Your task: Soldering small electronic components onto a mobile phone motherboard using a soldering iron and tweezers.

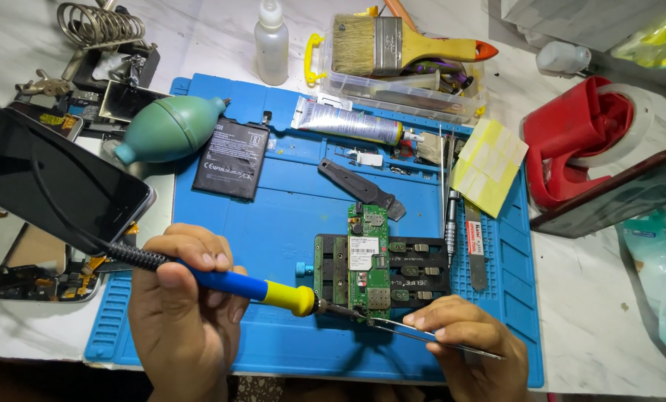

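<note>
Left hand [180, 313]: fingers closed around the soldering iron [262, 290], on its blue-and-yellow grip.
Right hand [471, 339]: fingers pinch thin tweezers [422, 335], tips at the board's lower edge.
Circuit board [368, 264]: green, clamped in the black holder [415, 272] on the blue mat [288, 223].
Handling: likely light, rigid, fragile; best held by its edges.

This is a repair workshop for phones. A blue work mat [288, 216] covers the white table [594, 313]. On it lie a green circuit board [368, 260] in a black holder [415, 272], a phone battery [232, 158], a brush [404, 46], glue tube [348, 123] and a soldering iron [236, 285].
</note>
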